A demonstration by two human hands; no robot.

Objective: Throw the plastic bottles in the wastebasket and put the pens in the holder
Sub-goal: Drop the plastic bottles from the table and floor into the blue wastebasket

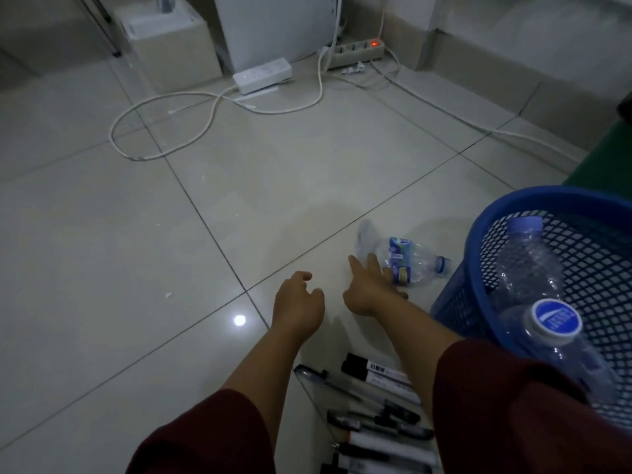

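- Your right hand (pixel 371 289) reaches out low over the tiled floor (pixel 136 268), fingers spread and extended toward the crushed plastic bottle (pixel 410 260) lying on its side just beyond them. The fingertips are at the bottle's label end; whether they touch it you cannot tell from this angle, and nothing is gripped.
- Your left hand (pixel 299 304) hovers just left of the right one, fingers loosely curled, holding nothing.
- The crushed bottle lies on the floor with its blue cap pointing right, close against the near-left outside of the blue wastebasket (pixel 496 234).
- A crumpled clear piece of plastic (pixel 366 234) lies just beyond and to the left of that bottle; what it is remains unclear.
- The wastebasket stands at the right edge, mesh-walled, and already contains two clear bottles: one farther in with a pale blue cap (pixel 525 254), one nearer with a blue and white cap (pixel 561 336).
- The pens and markers (pixel 379 398) lie in a loose pile on the floor near you, between your two forearms, partly covered by your right sleeve (pixel 506 412).
- Far across the floor, a white power strip (pixel 261 75) and looping white cable (pixel 164 131) sit near a white cabinet (pixel 273 25).
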